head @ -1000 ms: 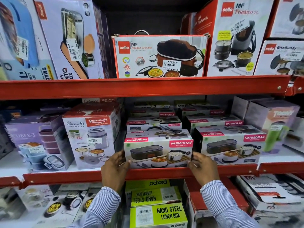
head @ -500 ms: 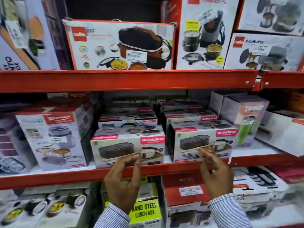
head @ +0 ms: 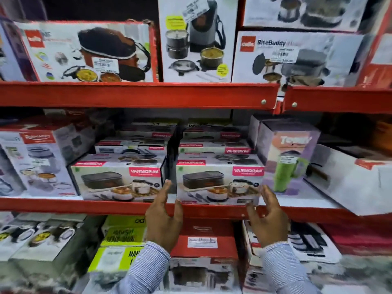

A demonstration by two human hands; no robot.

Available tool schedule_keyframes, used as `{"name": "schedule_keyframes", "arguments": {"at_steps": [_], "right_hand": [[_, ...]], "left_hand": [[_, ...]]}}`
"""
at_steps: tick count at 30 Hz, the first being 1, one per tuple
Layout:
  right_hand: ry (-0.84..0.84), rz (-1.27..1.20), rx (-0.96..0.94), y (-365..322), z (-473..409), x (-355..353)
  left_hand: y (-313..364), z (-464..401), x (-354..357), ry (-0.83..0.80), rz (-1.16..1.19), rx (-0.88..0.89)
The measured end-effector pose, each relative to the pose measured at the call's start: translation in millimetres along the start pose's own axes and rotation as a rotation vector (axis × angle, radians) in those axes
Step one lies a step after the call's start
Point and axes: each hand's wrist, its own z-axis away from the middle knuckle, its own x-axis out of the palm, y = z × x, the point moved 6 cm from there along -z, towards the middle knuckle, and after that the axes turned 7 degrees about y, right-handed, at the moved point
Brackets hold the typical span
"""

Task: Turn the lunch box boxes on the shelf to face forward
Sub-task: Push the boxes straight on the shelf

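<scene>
On the middle shelf, both hands have shifted from the left Varmora lunch box carton to the right Varmora carton. The left hand and right hand, fingers spread, bracket its lower corners, grip uncertain; the left carton already faces forward.

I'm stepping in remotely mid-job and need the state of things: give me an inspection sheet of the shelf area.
Surface: red middle shelf, fully stocked.
Job's things: right Varmora box and left Varmora box at the front edge, both printed fronts facing out; more stacked behind.
Clutter: Rishabh box left, green-mug box right.
Grippers: left hand and right hand open, bracketing the right box's lower corners; contact unclear.
Cables: nothing seen.
Surroundings: Cello boxes on the upper shelf; Nano Steel boxes below.
</scene>
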Motion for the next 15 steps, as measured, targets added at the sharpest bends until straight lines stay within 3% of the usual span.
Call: {"name": "schedule_keyframes", "arguments": {"at_steps": [5, 15], "right_hand": [[-0.138, 0.021, 0.075, 9.7, -14.6, 6.0], [-0.200, 0.050, 0.055, 13.9, -26.4, 1.9]], "left_hand": [[-1.8, 1.2, 15.2, -0.048, -0.067, -0.040], [1.4, -6.6, 24.5, -0.049, -0.127, -0.021]]}}
